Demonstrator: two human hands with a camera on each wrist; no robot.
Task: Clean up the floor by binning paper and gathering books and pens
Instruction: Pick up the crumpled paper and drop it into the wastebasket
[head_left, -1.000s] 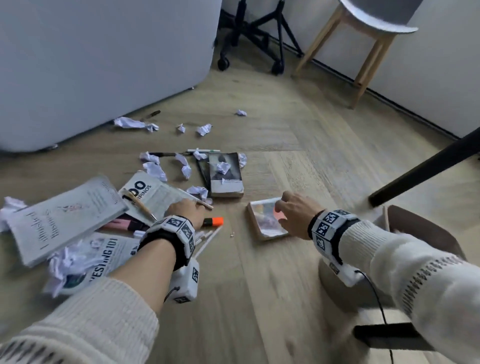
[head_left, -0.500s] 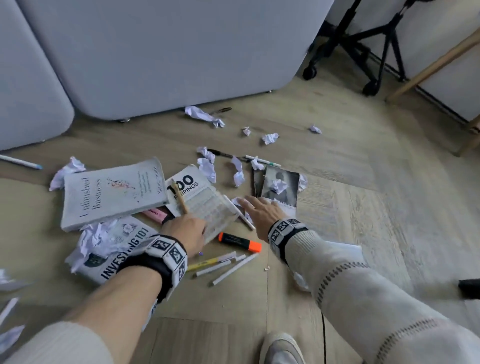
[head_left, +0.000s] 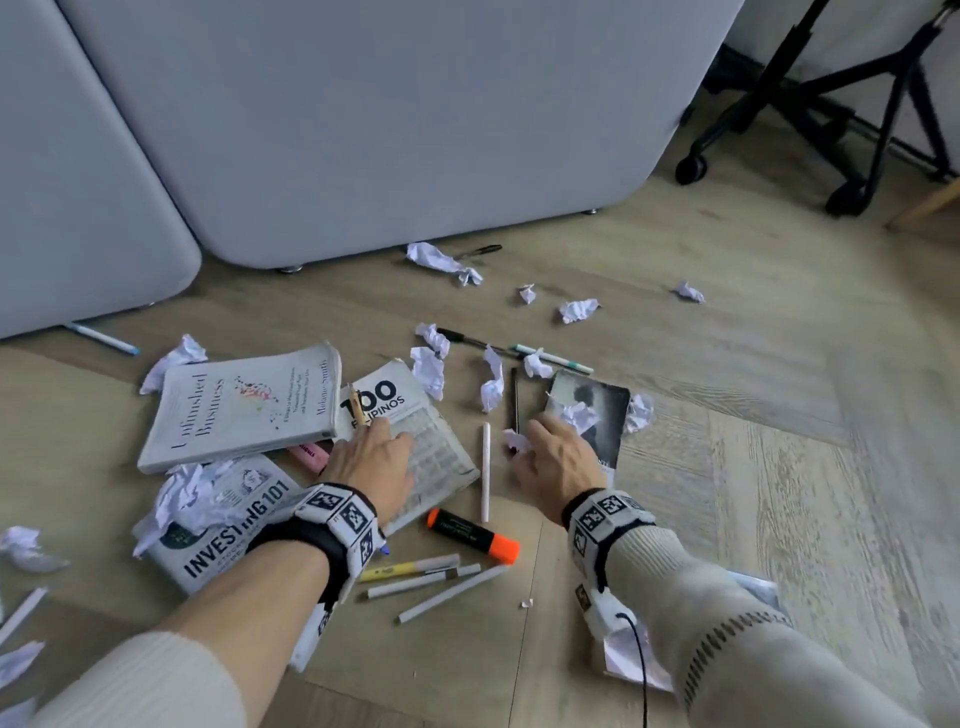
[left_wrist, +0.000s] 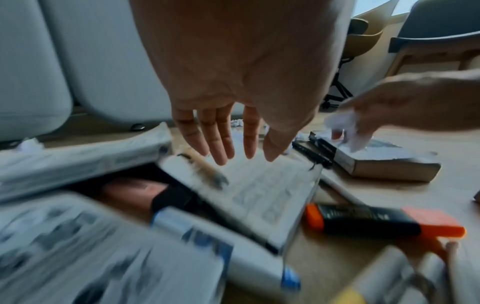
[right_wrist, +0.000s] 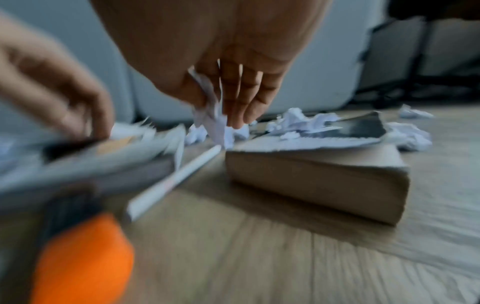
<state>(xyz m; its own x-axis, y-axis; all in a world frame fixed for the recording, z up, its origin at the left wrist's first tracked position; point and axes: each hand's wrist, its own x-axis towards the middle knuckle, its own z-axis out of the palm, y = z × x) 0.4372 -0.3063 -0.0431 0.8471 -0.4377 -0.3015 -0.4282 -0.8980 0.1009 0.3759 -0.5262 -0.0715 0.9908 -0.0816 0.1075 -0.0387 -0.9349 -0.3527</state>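
Note:
My left hand (head_left: 387, 434) hovers with straight fingers (left_wrist: 221, 148) just over the open "100 Filipinos" book (head_left: 441, 457), holding nothing; a wooden pencil (head_left: 357, 408) lies on that book. Thumb and fingers of my right hand (head_left: 524, 441) pinch a small crumpled paper (right_wrist: 213, 119) beside the dark-covered book (head_left: 597, 410). "Unfinished Business" (head_left: 244, 410) and "Investing 101" (head_left: 234, 530) lie to the left. An orange highlighter (head_left: 472, 535), a white pen (head_left: 485, 467) and several pens (head_left: 415, 577) lie between my wrists.
Grey upholstered furniture (head_left: 389, 130) bounds the far side, and a black wheeled stand (head_left: 831, 130) is at the back right. Crumpled papers (head_left: 436, 260) and pens (head_left: 104, 338) are scattered over the wooden floor. A thin book (head_left: 628, 660) lies under my right forearm.
My right hand left the small book on the right, crossed to the dark-covered book and pinched a crumpled paper. My left hand stayed over the "100 Filipinos" book. The view swung left.

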